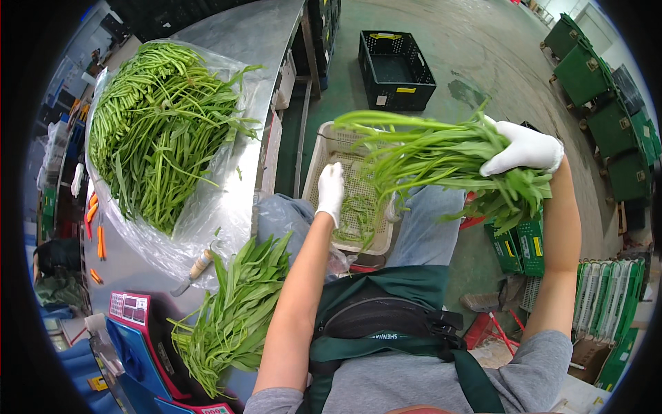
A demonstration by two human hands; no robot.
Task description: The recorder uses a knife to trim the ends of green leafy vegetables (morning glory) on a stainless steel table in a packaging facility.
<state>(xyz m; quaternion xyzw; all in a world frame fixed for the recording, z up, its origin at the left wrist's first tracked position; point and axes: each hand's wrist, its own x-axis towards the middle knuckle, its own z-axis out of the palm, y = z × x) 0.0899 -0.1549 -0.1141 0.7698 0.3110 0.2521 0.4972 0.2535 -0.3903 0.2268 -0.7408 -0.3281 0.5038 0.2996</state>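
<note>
1. Above the cream plastic basket (350,183), we find the water spinach bunch (441,148), held in the air, its stems pointing left over the basket and its leafy part drooping at right.
2. Right hand (524,146), white-gloved: we note it closed around the leafy part of the bunch, thumb on the near side.
3. Left hand (331,190), also gloved: fingers curled, close over the basket's left side, apart from the bunch. We cannot tell whether anything is pinched inside.
4. In the basket we see loose green scraps (358,215), mostly toward its near end.
5. On the metal worktop (238,27) to the left, we log a large water spinach heap (158,124) on clear plastic sheeting (214,176). A smaller leafy pile (234,310) lies nearer the body; between the two rests a wooden-handled knife (200,265) with a hooked blade, touched by neither hand.
6. Step in hand, our judgement: picking over one handful, the basket probably catching the waste.
7. Next move, our judgement: it calls for the left hand to meet the stems while the right keeps a firm but gentle grip. Soft leaves could bruise if squeezed, and outlying stems could slip from the loosely fanned end.
</note>
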